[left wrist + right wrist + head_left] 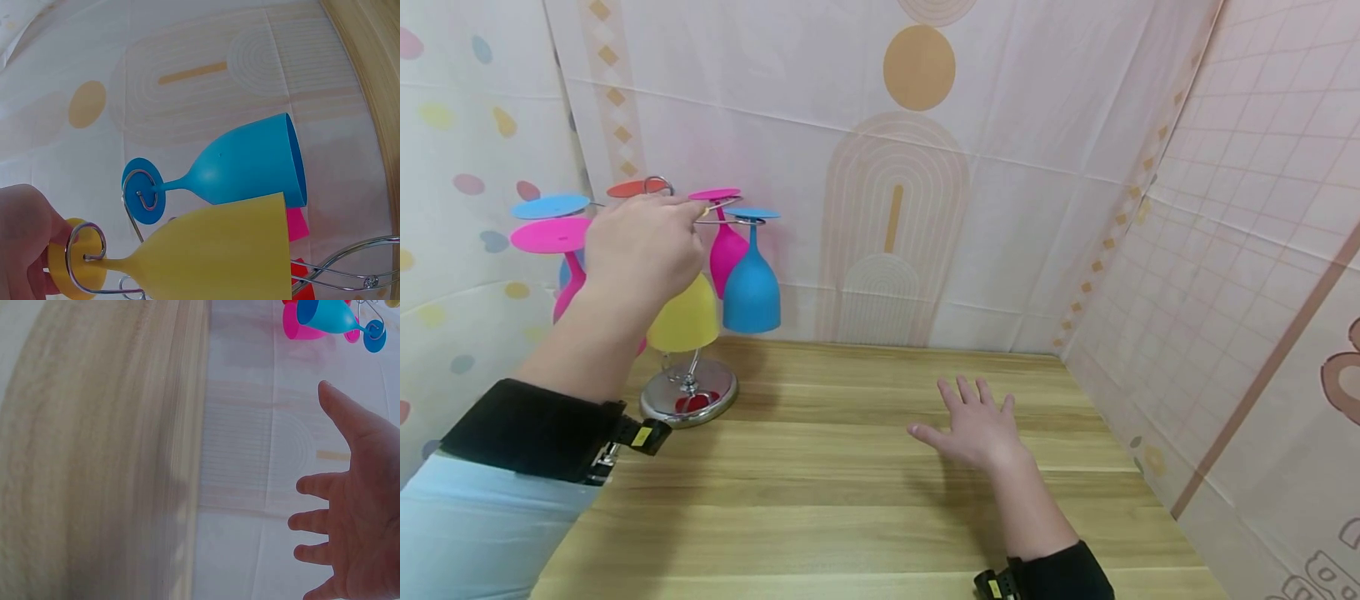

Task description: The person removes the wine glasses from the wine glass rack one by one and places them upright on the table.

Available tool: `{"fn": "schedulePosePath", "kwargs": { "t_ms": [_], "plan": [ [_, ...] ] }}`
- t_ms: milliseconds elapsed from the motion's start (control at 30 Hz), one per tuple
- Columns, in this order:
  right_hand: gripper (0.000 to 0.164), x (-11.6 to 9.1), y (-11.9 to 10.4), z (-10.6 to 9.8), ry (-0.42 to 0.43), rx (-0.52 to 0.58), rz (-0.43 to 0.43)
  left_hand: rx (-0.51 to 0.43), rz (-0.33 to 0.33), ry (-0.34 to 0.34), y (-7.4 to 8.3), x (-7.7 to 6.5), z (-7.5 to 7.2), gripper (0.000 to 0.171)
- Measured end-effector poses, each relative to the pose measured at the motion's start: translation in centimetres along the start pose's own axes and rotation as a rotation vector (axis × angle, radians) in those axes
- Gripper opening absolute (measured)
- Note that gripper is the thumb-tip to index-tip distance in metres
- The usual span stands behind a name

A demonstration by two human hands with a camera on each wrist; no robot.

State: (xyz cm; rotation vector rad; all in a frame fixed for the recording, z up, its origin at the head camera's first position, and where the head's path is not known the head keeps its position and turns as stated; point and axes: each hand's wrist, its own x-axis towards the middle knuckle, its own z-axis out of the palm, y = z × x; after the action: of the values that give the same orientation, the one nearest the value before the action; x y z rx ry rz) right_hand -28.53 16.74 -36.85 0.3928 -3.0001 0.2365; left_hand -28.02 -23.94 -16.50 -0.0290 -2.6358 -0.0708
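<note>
Got the yellow cup (688, 317) by its foot in the left grip (643, 242), pinched by the look of it, fingers partly hidden behind the foot. Hanging mouth down just below that grip, with the stem inside the curl of a wire hook (67, 256) on the rack (657, 402); can't tell if the hook takes any weight. Just right of the left grip, got a blue cup (752, 292) upside down too, and a pink cup (726, 254) behind it. Can also spot another pink cup (550, 237) and a second blue cup (552, 206) on the left grip's other side, plus the foot of a red cup (628, 188) peeking out right behind it. Nothing at all in the right grip (981, 429), just fingers and thumb spread wide, hovering over the table (835, 458), well apart from the rack off to its left.
</note>
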Motion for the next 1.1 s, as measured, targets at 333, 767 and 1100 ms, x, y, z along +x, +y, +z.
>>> {"fn": "schedulePosePath", "kwargs": {
  "t_ms": [333, 767, 1100],
  "plan": [
    [0.102, -0.2, -0.1, -0.2, -0.005, 0.016, -0.002, 0.033, 0.025, -0.007, 0.5, 0.9, -0.2, 0.059],
    [0.103, -0.1, -0.3, -0.2, -0.004, 0.005, -0.005, 0.068, 0.057, -0.053, 1.3, 0.6, 0.1, 0.090],
    [0.104, -0.1, -0.3, -0.2, -0.012, 0.007, -0.006, 0.064, 0.099, -0.009, 2.2, -0.6, 0.7, 0.071]
  ]
}}
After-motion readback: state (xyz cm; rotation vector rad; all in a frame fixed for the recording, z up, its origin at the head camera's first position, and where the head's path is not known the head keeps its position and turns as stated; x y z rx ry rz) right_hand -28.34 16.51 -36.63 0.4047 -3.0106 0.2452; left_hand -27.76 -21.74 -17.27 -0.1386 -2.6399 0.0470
